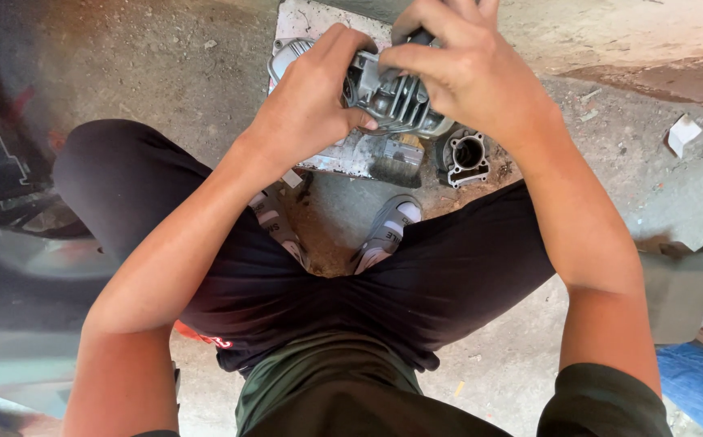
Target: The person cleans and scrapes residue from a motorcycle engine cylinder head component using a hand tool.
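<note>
Hands, left and right, grip ribbed grey metal engine cylinder.

small white folded carton on ground at right, flat printed sheet under engine part

Single head-worn view, facing steeply down, close over hands

metal cylinder part and knees crowd below, bare concrete floor leftward
</note>
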